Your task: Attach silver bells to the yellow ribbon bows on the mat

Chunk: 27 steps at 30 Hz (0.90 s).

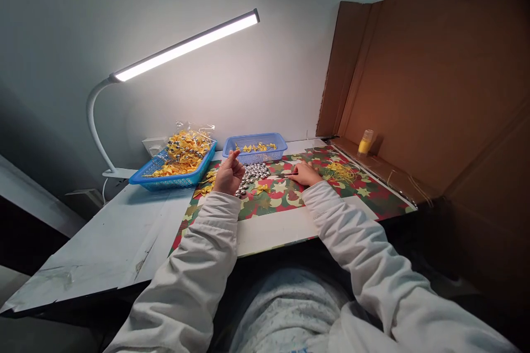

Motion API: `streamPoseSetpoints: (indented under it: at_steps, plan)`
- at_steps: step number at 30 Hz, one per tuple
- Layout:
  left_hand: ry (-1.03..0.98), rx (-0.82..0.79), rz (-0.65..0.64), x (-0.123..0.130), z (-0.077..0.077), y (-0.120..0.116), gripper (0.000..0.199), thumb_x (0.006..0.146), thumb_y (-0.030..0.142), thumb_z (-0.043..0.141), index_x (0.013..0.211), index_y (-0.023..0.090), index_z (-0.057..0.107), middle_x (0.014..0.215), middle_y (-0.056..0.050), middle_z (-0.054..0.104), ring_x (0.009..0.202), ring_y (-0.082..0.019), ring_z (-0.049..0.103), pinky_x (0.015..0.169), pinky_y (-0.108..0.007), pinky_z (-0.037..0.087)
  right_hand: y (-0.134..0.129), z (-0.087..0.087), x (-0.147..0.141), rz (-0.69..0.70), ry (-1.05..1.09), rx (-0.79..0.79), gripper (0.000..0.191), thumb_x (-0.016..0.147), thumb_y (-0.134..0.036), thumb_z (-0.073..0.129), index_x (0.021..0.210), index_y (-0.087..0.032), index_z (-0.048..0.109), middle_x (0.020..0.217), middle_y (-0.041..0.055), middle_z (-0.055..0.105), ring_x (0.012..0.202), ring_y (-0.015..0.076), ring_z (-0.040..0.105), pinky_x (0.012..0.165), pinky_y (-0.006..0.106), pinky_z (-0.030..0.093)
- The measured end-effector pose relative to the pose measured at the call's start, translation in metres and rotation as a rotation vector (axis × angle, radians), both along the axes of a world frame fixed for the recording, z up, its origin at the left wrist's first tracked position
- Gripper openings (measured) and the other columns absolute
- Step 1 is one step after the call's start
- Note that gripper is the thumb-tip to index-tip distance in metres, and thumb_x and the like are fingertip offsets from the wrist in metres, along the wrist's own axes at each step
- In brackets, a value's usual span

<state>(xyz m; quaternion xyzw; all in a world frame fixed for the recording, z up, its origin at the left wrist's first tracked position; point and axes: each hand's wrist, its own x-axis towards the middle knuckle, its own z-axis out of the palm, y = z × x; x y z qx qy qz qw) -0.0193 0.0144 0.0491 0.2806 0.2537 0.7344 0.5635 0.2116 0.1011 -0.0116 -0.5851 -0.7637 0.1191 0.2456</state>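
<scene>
My left hand (229, 175) is raised over the left part of the patterned mat, its thumb and fingers pinched together. Whatever may be in that pinch is too small to make out. Close to the mat, my right hand (305, 174) is closed around a thin dark tool (290, 174) whose tip points left; its exact kind is unclear. Between the hands lies a pile of small silver bells (255, 172). A yellow ribbon bow (261, 190) rests just in front of the pile. More yellow bows (206, 186) are partly hidden behind my left hand.
A blue basket (174, 181) heaped with yellow bows and silver bells stands at left; another blue basket (273, 146) holds fewer bows at the back. Yellow cords (342, 172) lie at right, near a small yellow-filled bottle (365, 143). A lamp (186, 47) hangs above; cardboard (430, 83) walls the right.
</scene>
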Motion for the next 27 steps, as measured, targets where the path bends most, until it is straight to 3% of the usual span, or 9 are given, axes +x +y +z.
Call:
streamPoseSetpoints:
  at_steps: [3,6,10,13,20,27]
  plan:
    - [-0.034,0.004,0.0,0.0,0.0,0.0,0.017,0.082,0.027,0.062,0.071,0.014,0.062,0.038,0.011,0.025,0.033,-0.002,0.022,0.035,-0.014,0.021,-0.003,0.002,-0.006,-0.006,-0.018,-0.039,0.03,0.07,-0.04,0.071,0.063,-0.018,0.053,0.09,0.0128,0.058,0.096,0.0283,0.05,0.078,0.038,0.037]
    - [-0.052,0.006,-0.009,0.0,0.0,0.0,0.018,0.083,0.027,0.061,0.071,0.013,0.062,0.039,0.011,0.025,0.033,-0.002,0.023,0.035,-0.014,0.021,-0.01,0.008,-0.012,0.042,-0.014,-0.082,0.021,0.082,-0.037,0.058,0.077,-0.017,0.055,0.086,0.0111,0.06,0.085,0.0221,0.053,0.071,0.031,0.037]
    - [-0.06,0.014,-0.013,0.0,-0.001,0.0,0.019,0.084,0.027,0.059,0.072,0.013,0.062,0.04,0.011,0.026,0.034,-0.002,0.024,0.036,-0.014,0.022,-0.024,0.02,-0.019,0.304,0.119,-0.038,0.017,0.089,-0.029,0.046,0.086,-0.016,0.057,0.082,0.0044,0.062,0.072,0.0138,0.053,0.064,0.024,0.036]
    - [-0.076,0.011,-0.018,0.001,-0.001,0.0,0.021,0.087,0.025,0.055,0.072,0.012,0.062,0.039,0.01,0.025,0.034,-0.002,0.024,0.036,-0.014,0.021,-0.034,0.027,-0.024,0.47,0.141,0.022,0.023,0.086,-0.034,0.05,0.078,-0.016,0.06,0.073,0.0017,0.062,0.065,0.0116,0.051,0.06,0.022,0.033]
    - [-0.078,0.002,-0.018,0.0,-0.001,0.0,0.022,0.088,0.025,0.054,0.072,0.013,0.062,0.039,0.01,0.025,0.034,-0.002,0.023,0.036,-0.014,0.021,-0.038,0.021,-0.032,0.467,0.054,0.164,0.028,0.077,-0.04,0.063,0.066,-0.016,0.064,0.061,0.0008,0.06,0.059,0.0101,0.049,0.056,0.022,0.028]
    - [-0.059,0.003,-0.017,0.0,-0.001,-0.001,0.021,0.086,0.027,0.056,0.072,0.013,0.062,0.04,0.01,0.026,0.034,-0.002,0.024,0.036,-0.014,0.022,-0.038,0.018,-0.036,0.512,0.078,0.167,0.026,0.08,-0.038,0.062,0.066,-0.016,0.064,0.059,0.0007,0.06,0.057,0.0097,0.048,0.054,0.021,0.028]
